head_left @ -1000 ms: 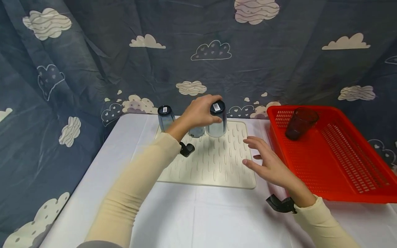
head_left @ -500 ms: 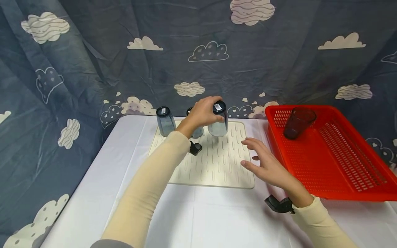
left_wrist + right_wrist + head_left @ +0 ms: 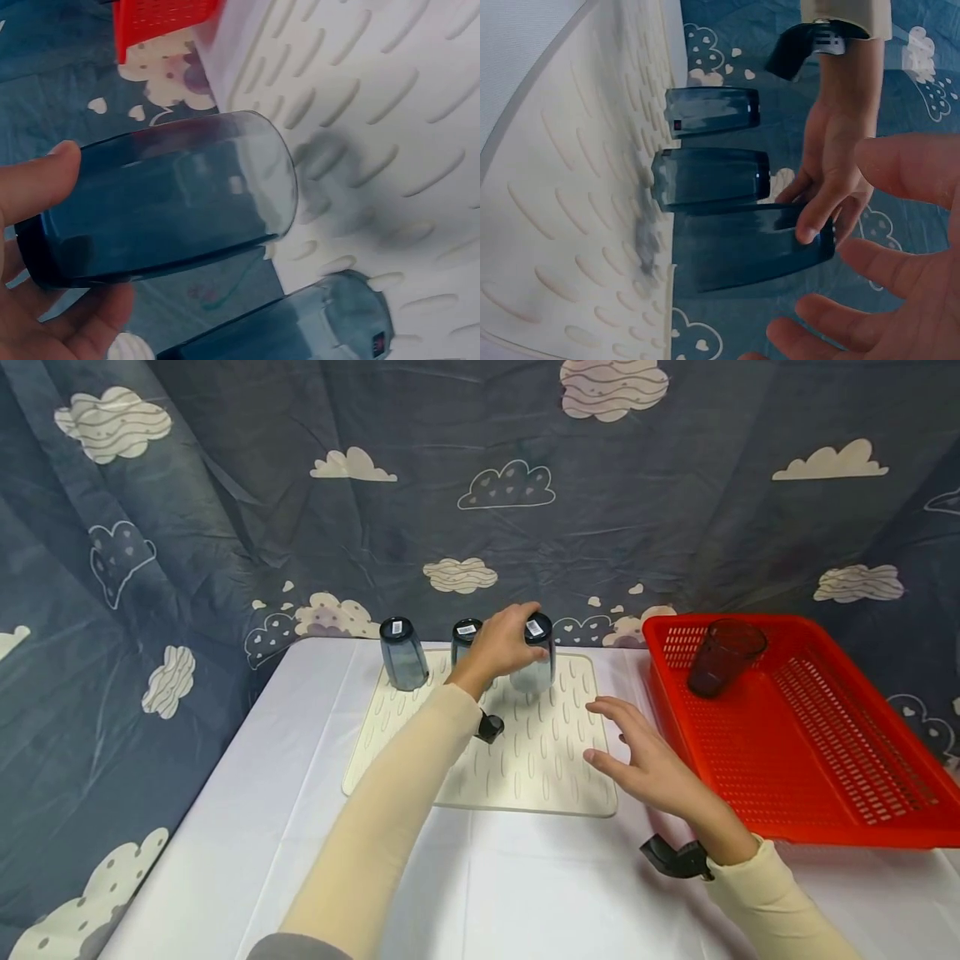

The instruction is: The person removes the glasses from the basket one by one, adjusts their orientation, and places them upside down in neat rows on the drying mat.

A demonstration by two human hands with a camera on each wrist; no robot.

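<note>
My left hand (image 3: 501,647) grips an upside-down blue-tinted drinking glass (image 3: 534,675) near its dark base, thumb on one side and fingers on the other. The glass's open rim points down, close over the cream ridged drying mat (image 3: 525,768), as the left wrist view also shows. Two similar glasses stand upside down along the mat's back part: one (image 3: 405,660) at the left, another (image 3: 463,635) partly hidden behind my left hand. My right hand (image 3: 651,758) hovers by the mat's right edge, fingers spread and relaxed, holding nothing.
A red plastic basket (image 3: 855,837) stands to the right of the mat, with one dark glass (image 3: 722,658) leaning in its back left corner. A white cloth (image 3: 375,877) covers the table. Behind it hangs a dark curtain (image 3: 420,427) with a cloud print.
My left hand has shifted slightly right and lowered the glass toward the mat, uncovering more of the middle glass's base. My right hand has stayed almost still.
</note>
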